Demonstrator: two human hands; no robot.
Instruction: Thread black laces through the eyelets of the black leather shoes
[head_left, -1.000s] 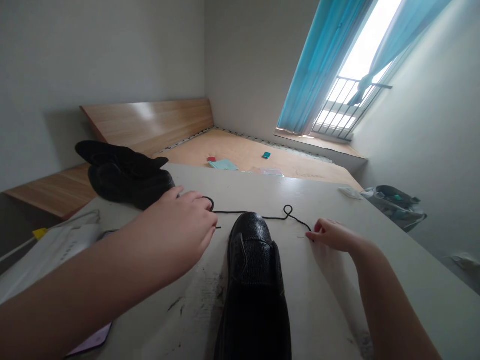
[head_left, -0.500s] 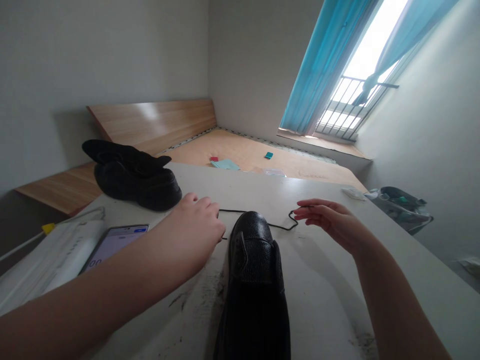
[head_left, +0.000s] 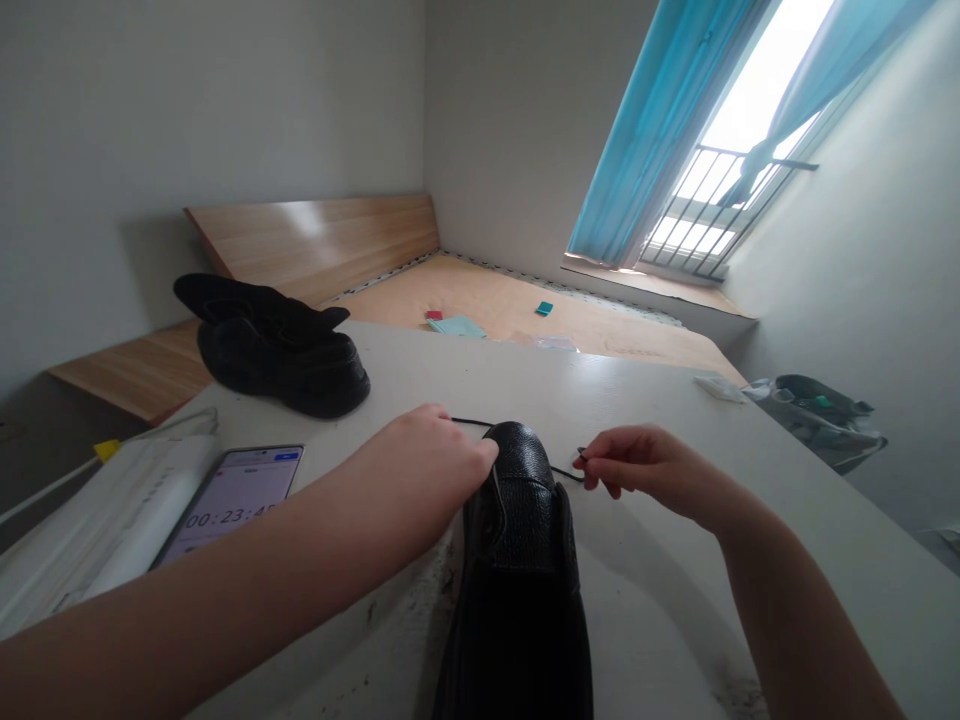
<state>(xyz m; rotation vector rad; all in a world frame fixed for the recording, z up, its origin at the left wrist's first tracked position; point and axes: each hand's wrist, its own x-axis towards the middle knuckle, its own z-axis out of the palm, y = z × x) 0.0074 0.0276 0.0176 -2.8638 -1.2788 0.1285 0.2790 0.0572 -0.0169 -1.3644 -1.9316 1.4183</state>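
A black leather shoe (head_left: 525, 530) lies on the white table with its toe pointing away from me. Behind the toe runs a thin black shoelace (head_left: 471, 422), showing on both sides of it. My left hand (head_left: 439, 455) is closed at the shoe's left side, its thumb by the eyelet flap, and the lace runs out from under its fingers. To the right of the toe, my right hand (head_left: 637, 465) pinches the lace between thumb and fingers, with a short end sticking up. The fingertips of my left hand are partly hidden.
A second black shoe (head_left: 281, 350) rests at the table's far left. Nearer stand a phone (head_left: 232, 500) showing a timer and a white box (head_left: 112, 520) with a cable. A clear plastic wrapper (head_left: 720, 387) lies at the right edge, beside a bag-lined bin (head_left: 821, 420).
My left hand has moved right, up against the shoe. My right hand has come lower and closed its fingers on the lace. The view has shifted slightly.
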